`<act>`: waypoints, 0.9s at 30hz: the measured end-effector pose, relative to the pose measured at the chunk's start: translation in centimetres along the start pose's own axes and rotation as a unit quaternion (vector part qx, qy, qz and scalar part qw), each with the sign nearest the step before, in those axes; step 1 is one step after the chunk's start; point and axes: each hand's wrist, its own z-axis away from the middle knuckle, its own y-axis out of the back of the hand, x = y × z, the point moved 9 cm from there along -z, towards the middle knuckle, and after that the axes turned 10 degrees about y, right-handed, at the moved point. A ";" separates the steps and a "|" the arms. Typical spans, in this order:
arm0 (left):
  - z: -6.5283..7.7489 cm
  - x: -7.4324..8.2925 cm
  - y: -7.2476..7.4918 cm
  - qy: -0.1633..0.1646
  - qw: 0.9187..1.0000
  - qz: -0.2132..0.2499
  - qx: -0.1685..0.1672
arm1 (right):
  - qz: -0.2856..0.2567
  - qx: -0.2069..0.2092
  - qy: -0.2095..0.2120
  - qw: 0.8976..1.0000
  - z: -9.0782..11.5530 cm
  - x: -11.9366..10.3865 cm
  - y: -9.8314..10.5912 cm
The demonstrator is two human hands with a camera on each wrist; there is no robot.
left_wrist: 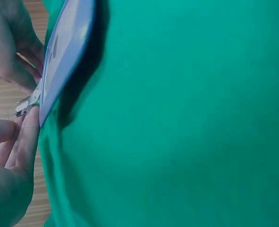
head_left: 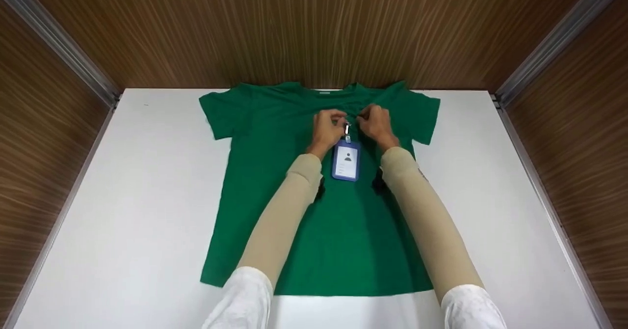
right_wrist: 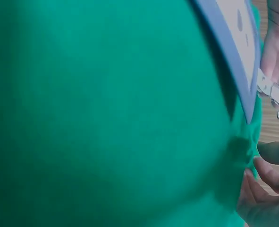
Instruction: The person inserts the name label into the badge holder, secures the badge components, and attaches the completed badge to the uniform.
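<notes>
A green T-shirt [head_left: 274, 187] lies spread out, with its collar toward the back. Over its chest is an ID badge [head_left: 346, 172] in a blue-purple holder, with a metal clip [head_left: 347, 129] at its top. My left hand [head_left: 327, 129] holds that clip between thumb and fingers; in the left wrist view the badge's blue edge [left_wrist: 75, 66] stands tilted above the cloth. Just to the right, my right hand [head_left: 377, 123] pinches a fold of the shirt's chest near the collar. The right wrist view shows the bunched fold [right_wrist: 245, 153] at its fingertips, apart from the clip.
The shirt rests on a white table [head_left: 122, 211], its collar side close to a brown wood-grain back panel [head_left: 314, 30]. Similar panels stand at left and right, with metal rails [head_left: 549, 39] along the corners. White table surface shows on both sides of the shirt.
</notes>
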 end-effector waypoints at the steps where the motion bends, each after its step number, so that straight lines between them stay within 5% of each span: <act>1: -0.1 -0.1 -0.3 0.005 1.000 -0.002 0.000 | 0.005 -0.001 -0.004 1.000 0.0 0.2 -0.1; 10: -1.1 -0.6 -1.8 0.030 0.999 -0.025 0.012 | 0.016 -0.012 -0.017 1.000 -0.4 0.8 -0.6; 27: -3.0 -0.2 -2.3 0.038 0.998 -0.047 0.031 | 0.030 -0.007 -0.030 0.999 -0.8 0.9 -0.6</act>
